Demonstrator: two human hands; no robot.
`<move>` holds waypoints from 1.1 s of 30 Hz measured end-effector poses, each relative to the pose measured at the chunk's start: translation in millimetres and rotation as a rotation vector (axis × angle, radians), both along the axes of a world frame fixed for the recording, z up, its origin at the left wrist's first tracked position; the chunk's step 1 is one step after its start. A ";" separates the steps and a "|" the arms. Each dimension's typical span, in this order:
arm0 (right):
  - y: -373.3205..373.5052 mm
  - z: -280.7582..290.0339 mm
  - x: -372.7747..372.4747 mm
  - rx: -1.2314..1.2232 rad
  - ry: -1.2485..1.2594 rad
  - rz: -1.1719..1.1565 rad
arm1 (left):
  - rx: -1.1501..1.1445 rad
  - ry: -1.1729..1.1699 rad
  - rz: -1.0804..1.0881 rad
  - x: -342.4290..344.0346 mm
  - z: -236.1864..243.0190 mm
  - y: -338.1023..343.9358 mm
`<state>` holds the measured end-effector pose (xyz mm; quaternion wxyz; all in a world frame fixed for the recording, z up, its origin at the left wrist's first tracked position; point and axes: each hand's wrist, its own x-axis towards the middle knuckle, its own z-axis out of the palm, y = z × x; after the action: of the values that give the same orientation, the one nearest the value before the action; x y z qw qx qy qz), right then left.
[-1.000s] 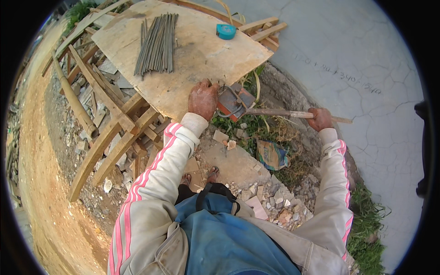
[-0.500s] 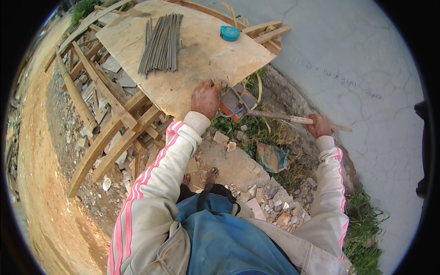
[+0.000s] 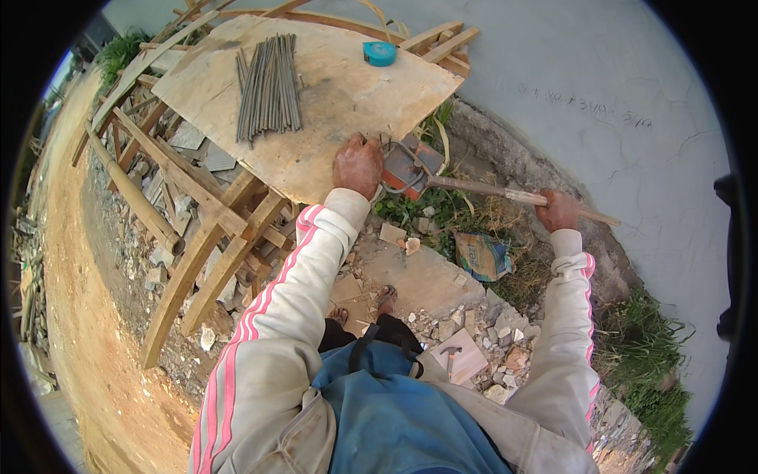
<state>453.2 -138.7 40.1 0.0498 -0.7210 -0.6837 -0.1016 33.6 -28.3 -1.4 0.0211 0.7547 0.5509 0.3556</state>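
Note:
My left hand (image 3: 358,166) is closed at the near right corner of a worn plywood board (image 3: 205,79). Its fingers wrap round one side of a thin steel rod (image 3: 404,192) bent into a loop; the gripped part is hidden. The loop lies around a rusty, orange-brown metal bending block (image 3: 403,167) fixed beside the board's edge. From the block a long bar handle (image 3: 489,189) runs out to the right. My right hand (image 3: 557,211) grips it near its far end, with the tip showing past the fist.
A bundle of straight steel rods (image 3: 269,88) and a teal tape measure (image 3: 380,54) lie on the board. Wooden beams (image 3: 170,292) and a bamboo pole (image 3: 134,189) stand left. Below are rubble, a hammer (image 3: 451,359) on a tile and a crumpled sack (image 3: 483,257). A grey wall (image 3: 624,71) rises right.
The whole view has shifted a little, bringing the hammer on the tile into sight. The bar handle slopes slightly more, with my right hand still on it. My left hand keeps its place by the block.

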 end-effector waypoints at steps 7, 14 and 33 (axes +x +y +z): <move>-124.0 14.2 -97.2 -0.048 0.033 -0.362 | -0.051 -0.004 -0.012 -1.2 -4.6 2.6; -118.5 44.4 -90.8 -0.253 0.240 -0.211 | -0.091 -0.033 -0.103 -10.3 2.9 9.9; -202.0 -10.6 -302.3 0.030 0.323 -0.722 | -0.154 -0.030 -0.230 -19.2 1.9 23.6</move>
<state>150.8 -340.7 29.5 0.1283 -0.9210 -0.3678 -0.0081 14.5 -4.7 0.5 0.1278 0.8037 0.4861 0.3186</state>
